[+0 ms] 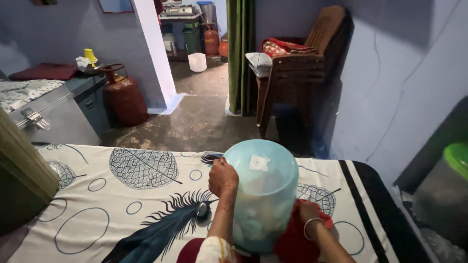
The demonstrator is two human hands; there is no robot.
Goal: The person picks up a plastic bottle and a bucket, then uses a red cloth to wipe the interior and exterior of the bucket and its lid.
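Head view: 1 pale blue plastic bucket [262,195], upturned with its base toward the camera, is steadied between 2 hands above a leaf-printed bedsheet [122,195]. The left hand [223,176] is closed over the base rim, bracing it. The right hand [308,213], lower beside the wall, presses red cloth [295,238]; its finger closure cannot be told.
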